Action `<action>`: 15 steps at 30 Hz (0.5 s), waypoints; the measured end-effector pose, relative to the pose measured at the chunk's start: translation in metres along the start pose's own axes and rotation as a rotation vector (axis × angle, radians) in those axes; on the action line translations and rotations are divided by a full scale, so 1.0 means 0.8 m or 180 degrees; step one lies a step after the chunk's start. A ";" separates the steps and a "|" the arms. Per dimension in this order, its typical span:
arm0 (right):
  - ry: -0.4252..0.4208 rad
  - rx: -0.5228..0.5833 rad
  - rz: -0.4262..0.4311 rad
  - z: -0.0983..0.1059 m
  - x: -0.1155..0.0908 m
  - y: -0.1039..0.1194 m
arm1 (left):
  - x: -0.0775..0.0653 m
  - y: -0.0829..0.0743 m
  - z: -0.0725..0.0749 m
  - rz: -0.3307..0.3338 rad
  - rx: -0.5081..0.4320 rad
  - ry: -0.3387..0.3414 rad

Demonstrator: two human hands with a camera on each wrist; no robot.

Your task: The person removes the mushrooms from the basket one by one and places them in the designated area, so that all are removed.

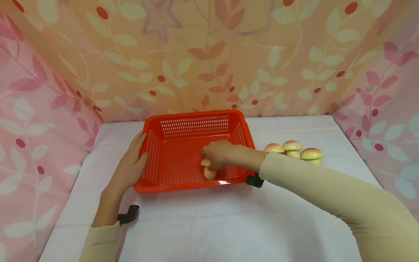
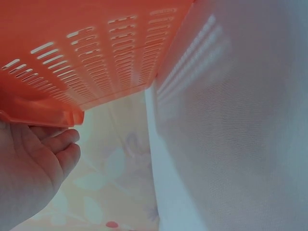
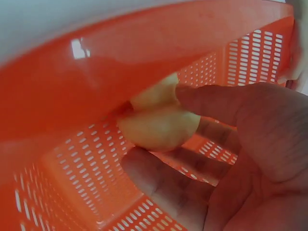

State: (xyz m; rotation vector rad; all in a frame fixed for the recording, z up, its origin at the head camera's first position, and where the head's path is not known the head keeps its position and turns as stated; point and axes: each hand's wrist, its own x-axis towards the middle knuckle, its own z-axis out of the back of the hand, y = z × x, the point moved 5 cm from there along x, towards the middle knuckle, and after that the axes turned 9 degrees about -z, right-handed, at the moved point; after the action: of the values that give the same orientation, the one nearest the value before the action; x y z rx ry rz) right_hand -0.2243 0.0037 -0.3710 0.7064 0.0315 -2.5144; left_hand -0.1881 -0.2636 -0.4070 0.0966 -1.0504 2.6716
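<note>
In the head view my right hand reaches down inside a red plastic basket, near its front right part. It holds a pale yellow toy mushroom, with the thumb against the stem and the other fingers around the cap. Part of that mushroom is covered by the hand in the head view. My left hand rests along the basket's left rim from outside, its fingers fairly straight. From the left wrist, the fingers show just under the rim's lip.
Several toy mushrooms with reddish-yellow caps stand on the white tablecloth right of the basket. A flower-patterned curtain hangs behind the table and along both sides. A black wrist mount is on each forearm.
</note>
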 end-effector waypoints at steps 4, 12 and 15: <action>-0.0107 -0.0008 0.0120 0.007 0.006 0.006 | 0.000 -0.001 0.001 -0.0008 -0.0003 -0.0008; -0.0104 0.0019 0.0073 0.011 0.012 0.006 | 0.001 -0.001 0.000 -0.0018 -0.0007 -0.0023; -0.0029 0.0115 0.0076 0.009 0.013 0.007 | 0.000 0.000 0.001 -0.0006 -0.0009 -0.0022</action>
State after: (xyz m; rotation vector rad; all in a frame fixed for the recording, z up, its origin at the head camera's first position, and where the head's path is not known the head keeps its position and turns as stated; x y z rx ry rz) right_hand -0.2325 -0.0075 -0.3693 0.7057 -0.0255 -2.5008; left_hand -0.1877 -0.2640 -0.4067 0.1063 -1.0555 2.6700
